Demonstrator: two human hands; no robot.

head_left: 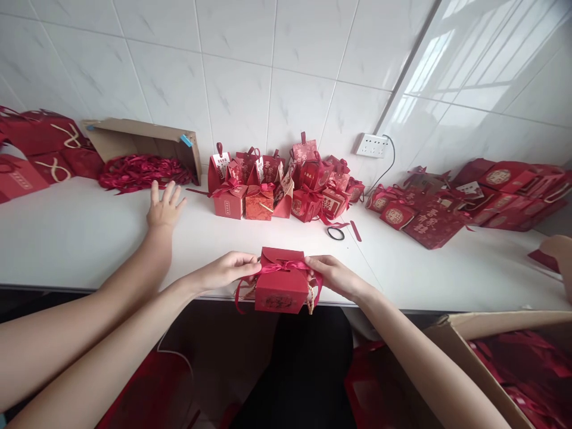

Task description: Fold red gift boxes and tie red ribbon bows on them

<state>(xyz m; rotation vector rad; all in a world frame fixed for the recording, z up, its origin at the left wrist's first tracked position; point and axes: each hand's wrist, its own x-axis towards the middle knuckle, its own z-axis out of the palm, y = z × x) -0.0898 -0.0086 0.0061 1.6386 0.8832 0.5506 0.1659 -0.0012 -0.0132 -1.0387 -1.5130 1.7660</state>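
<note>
Between my hands, at the near edge of the white counter (210, 232), sits a small red box (277, 286); its underside is out of view, so I can't tell whether it rests on the counter. The dark print on its front is unreadable, and twisted cords (311, 302) show only partly at its sides.

My left hand (232, 268), at nine o'clock of the box, pinches one side of the magenta ribbon (273, 268) crossing the top, fingers curled, forearm slanting up from seven. My right hand (331, 275), at three, grips the other side, thumb on top, some fingertips hidden behind the box, forearm rising from five.

At ten, a co-worker's hand (163, 205) lies spread, palm down, near a ribbon heap (145, 171). At three, another person's hand (558, 249) is cut off by the frame, its grip unclear. Towards four, a carton (500, 322) is also cropped.
</note>
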